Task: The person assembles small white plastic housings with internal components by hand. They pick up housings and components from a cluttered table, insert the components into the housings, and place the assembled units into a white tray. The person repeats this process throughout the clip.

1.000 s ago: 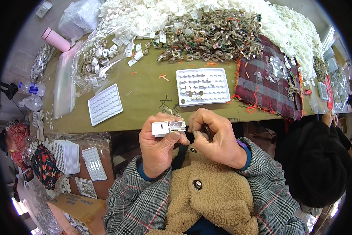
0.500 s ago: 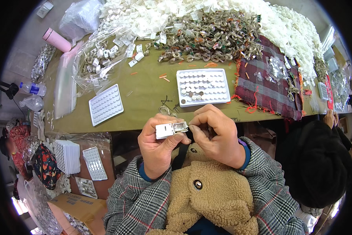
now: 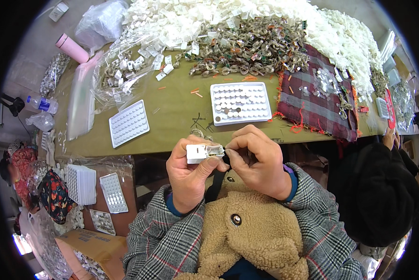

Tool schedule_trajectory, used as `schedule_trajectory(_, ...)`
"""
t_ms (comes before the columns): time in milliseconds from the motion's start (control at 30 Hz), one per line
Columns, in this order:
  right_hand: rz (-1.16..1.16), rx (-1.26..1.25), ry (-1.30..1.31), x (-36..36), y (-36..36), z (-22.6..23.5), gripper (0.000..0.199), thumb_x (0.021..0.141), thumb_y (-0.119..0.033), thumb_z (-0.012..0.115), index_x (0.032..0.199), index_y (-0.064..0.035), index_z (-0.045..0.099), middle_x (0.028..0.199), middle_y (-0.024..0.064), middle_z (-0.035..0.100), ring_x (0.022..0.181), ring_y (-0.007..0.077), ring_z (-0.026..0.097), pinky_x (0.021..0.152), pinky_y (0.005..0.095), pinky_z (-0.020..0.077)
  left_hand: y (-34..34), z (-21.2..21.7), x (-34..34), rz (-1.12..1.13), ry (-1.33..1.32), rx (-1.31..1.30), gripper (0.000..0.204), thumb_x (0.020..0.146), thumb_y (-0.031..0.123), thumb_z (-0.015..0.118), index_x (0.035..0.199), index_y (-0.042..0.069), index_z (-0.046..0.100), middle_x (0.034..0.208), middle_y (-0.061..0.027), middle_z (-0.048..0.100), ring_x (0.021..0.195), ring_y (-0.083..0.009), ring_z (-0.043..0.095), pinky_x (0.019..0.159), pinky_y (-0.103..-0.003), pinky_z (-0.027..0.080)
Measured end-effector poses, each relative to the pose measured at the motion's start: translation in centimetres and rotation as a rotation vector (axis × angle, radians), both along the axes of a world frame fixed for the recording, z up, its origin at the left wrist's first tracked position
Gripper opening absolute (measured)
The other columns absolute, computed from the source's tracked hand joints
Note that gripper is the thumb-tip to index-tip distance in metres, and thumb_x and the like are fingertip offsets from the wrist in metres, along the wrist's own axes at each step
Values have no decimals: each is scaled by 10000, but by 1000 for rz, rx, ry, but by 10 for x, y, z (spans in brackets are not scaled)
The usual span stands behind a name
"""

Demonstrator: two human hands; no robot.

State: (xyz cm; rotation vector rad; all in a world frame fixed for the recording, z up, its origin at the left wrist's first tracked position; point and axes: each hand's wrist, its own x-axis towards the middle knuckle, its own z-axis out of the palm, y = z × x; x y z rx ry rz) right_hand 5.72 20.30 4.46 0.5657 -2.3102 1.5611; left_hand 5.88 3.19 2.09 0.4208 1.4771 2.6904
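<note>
My left hand (image 3: 185,176) grips a small white plastic housing (image 3: 196,154) between thumb and fingers, just beyond the table's near edge. The housing's right end is open-sided, with a shiny part inside. A loop of clear-coated wire (image 3: 201,134) shows behind the left fingers. At that right end my right hand (image 3: 261,161) is pinched closed; whatever lies between its fingertips is too small to make out. Beyond the hands is a white tray (image 3: 254,120) of round white pieces, a few of them darker. To its left lies another white dimpled tray (image 3: 129,123).
Coiled wires (image 3: 251,46) and white plastic parts (image 3: 172,23) are heaped at the back. A plaid cloth (image 3: 307,105) with small clear pieces lies at right. Stacked trays (image 3: 81,185) and a cardboard box (image 3: 90,245) are at lower left. A person in black (image 3: 375,196) sits at right.
The view has shifted slightly. The housing is tilted a little differently in my left hand, while my right fingers stay pinched at its end.
</note>
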Motion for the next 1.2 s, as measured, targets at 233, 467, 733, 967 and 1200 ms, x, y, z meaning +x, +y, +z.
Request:
schedule_trajectory(233,264,-641,-898,1,9,-6,87,886,-45,686,905,11,622,766,-26,593,652,12,489,507,210,375,-2,-4,-2,-196,-191,277,226,952,58,632,1140,-38,550,1125,-226,635,797,-212,691,671,-323,625)
schedule_trajectory(467,55,-79,-71,-7,8,-4,128,830,32,688,942,24,626,892,117,638,770,227,638,675,305,507,-6,-9,-2,-182,-360,182,249,955,54,629,1186,-28,581,991,-209,690,766,-223,711,661,-322,631)
schedule_trajectory(733,25,56,-236,-10,6,-5,135,804,27,701,884,4,594,752,118,594,657,224,634,601,316,507,-1,-8,-10,-202,-424,-218,127,933,30,656,1037,-32,621,887,-136,712,744,-189,716,687,-302,623)
schedule_trajectory(967,-311,198,-4,-53,52,-18,105,840,30,702,944,32,687,843,116,662,725,182,648,655,288,511,-17,-14,-32,-391,-556,170,165,957,5,593,1120,-20,580,1014,-260,691,766,-237,721,691,-339,625)
schedule_trajectory(1200,-372,426,66,-80,50,-44,175,800,25,723,974,27,697,864,134,601,738,277,617,649,347,503,-17,-24,-51,-463,-569,265,159,953,29,614,1098,-24,580,1021,-286,680,745,-234,702,666,-337,617)
